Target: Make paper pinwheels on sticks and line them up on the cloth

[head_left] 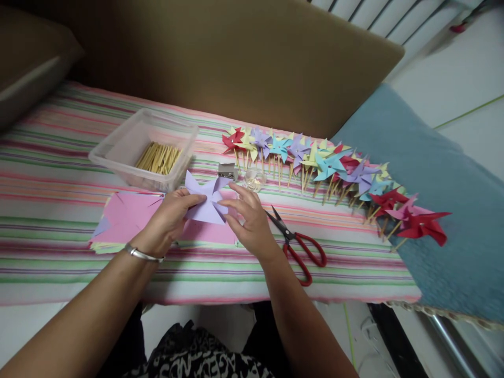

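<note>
A light purple paper pinwheel blank, cut in from its corners, is held up over the striped cloth. My left hand pinches its left side, thumb on top. At its right side, my right hand has thumb and fingers closed on a paper flap near the centre. Beneath the hands lies pink paper. Left of them is a stack of cut paper sheets, pink on top. Red-handled scissors lie part-open, right of my right hand.
A clear plastic box holds thin wooden sticks. Beyond my hands stand a small box of metal bits and a round clear container. Finished pinwheels on sticks run along the back right. A brown board rises behind.
</note>
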`<control>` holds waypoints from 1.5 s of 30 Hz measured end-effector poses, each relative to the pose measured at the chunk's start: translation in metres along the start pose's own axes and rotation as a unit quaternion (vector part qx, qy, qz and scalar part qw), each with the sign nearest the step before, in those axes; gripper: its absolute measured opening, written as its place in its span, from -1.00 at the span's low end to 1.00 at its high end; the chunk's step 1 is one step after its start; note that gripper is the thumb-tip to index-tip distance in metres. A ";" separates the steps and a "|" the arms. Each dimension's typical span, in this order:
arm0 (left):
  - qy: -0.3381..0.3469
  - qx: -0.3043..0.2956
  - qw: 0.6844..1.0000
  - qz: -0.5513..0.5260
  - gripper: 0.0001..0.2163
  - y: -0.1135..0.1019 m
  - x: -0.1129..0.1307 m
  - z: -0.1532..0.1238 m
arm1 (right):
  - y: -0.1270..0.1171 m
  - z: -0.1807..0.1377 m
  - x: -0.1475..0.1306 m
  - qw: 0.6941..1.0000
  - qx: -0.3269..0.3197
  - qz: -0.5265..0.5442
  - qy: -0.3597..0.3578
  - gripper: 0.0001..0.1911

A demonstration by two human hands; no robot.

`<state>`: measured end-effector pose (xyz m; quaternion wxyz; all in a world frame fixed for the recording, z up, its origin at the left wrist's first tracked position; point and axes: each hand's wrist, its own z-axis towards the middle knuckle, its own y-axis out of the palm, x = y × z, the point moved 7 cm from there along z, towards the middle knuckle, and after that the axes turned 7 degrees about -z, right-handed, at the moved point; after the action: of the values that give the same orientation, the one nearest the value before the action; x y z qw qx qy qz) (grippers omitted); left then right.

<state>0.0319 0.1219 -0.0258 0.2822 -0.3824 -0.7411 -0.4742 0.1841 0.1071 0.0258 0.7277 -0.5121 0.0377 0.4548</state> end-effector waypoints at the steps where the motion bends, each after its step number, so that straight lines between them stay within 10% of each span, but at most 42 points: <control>1: 0.000 -0.001 1.000 -0.001 -0.89 -0.001 0.000 0.000 | 0.000 0.000 -0.001 1.000 -0.010 -0.006 -0.007 -0.74; 13: -0.001 -0.011 1.000 0.015 -0.89 0.005 -0.014 -0.001 | 0.010 -0.001 0.011 0.984 -0.006 0.122 0.130 -0.95; 45: -0.007 -0.016 0.999 0.031 -0.81 0.008 -0.031 -0.003 | 0.020 -0.008 0.029 0.962 0.020 0.046 0.269 -0.88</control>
<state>0.0558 0.1119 -0.0453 0.2854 -0.4130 -0.7229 -0.4747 0.1902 0.1202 -0.0069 0.6794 -0.5983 0.2645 0.3325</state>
